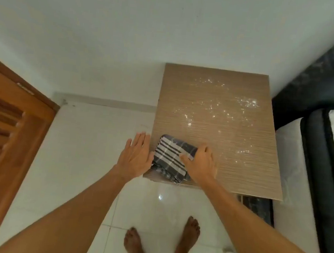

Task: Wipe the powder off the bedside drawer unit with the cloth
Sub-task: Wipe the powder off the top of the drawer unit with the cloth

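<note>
Cloth: a folded dark-and-white striped cloth [170,159] lay on the near left corner of the unit top, between the two hands, its near edge hanging slightly over the front.
Powder: white powder [221,113] was scattered over the middle and far right of the top, beyond the right hand and well apart from the cloth.
Drawer unit: the bedside drawer unit [248,174] showed a wood-grain top; its left edge ran just beside the left hand.
Right hand: the right hand [200,163] rested palm down on the right part of the cloth, fingers curled over its far right corner and thumb laid across the stripes; a firm grip could not be confirmed.
Left hand: the left hand [136,156] was flat with fingers extended and close together, at the left edge of the unit, its thumb side touching the cloth; it held nothing.
Bed: a mattress [292,157] stood to the right of the right hand, against the unit.
Door: a wooden door [10,124] stood well left of the left hand.
Floor: white floor tiles [92,140] lay beneath both forearms.
</note>
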### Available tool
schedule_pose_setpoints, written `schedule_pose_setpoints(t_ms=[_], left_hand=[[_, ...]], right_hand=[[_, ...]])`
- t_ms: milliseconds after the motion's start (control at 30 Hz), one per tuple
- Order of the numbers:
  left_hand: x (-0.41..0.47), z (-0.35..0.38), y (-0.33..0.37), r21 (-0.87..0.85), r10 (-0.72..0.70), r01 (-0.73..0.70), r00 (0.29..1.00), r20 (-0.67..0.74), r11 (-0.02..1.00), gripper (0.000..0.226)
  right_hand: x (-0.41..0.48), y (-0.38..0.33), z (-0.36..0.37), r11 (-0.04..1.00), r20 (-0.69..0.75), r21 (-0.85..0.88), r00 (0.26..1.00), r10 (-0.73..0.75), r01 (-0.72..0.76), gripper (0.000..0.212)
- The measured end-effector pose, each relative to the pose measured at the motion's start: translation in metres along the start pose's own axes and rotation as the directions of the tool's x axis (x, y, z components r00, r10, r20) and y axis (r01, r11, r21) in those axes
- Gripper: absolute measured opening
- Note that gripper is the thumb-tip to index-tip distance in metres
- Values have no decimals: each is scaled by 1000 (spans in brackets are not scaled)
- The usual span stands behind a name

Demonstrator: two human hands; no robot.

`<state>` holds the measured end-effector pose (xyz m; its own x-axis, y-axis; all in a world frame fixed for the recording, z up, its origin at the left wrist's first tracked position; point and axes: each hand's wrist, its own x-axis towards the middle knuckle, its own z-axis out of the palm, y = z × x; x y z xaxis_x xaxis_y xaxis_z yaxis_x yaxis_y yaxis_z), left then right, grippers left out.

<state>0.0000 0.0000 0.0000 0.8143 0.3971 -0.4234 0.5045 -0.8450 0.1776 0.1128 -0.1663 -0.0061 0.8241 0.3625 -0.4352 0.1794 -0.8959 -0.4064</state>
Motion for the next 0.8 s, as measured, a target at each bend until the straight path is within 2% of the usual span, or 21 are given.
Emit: schedule_pose_setpoints(t_ms=[67,133,300,400,567,700,800], left_hand=[[8,11,-3,-1,5,-5,1000,-1,1000,62],[11,20,-3,4,24,-24,1000,15,1000,60],[19,31,0,16,78,-78,997,-2,997,58],[25,34,4,13,88,-88,996,16,996,59],[32,35,9,18,73,-74,997,18,997,58],[43,31,13,-13,85,-85,996,3,996,57],[58,25,14,-60,80,-81,997,-16,995,54]], right_hand=[[3,-1,12,985,-41,38,985,169,-168,87],[0,-2,22,968,-49,36,967,251,-250,93],[5,-6,36,944,-76,92,943,324,-317,91],[16,-6,40,923,-43,173,934,355,-343,78],[23,-5,41,795,42,555,963,265,-243,38],[30,-6,26,652,89,727,971,223,-216,25],[43,-14,2,527,102,836,987,128,-155,23]])
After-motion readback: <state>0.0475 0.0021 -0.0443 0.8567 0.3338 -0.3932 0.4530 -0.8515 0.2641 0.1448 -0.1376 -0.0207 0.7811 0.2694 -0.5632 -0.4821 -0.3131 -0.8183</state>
